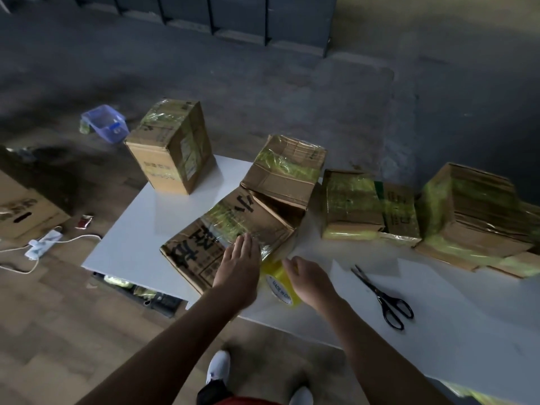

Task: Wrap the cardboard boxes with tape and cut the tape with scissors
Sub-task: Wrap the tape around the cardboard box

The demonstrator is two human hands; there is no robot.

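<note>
One large brown cardboard box printed with black characters (204,247) lies at the near edge of the white table (131,229), with a band of glossy yellowish tape across it. The left hand (239,267) rests flat on that band, fingers straight. The right hand (306,279) curls its fingers over the single yellow tape roll (280,285), which stands on edge just beside the box. One pair of black-handled scissors (382,296) lies untouched, right of that hand. Four more taped boxes sit on the table: an upright box (169,147), a tilted box (286,168) and two right-side boxes (353,206).
</note>
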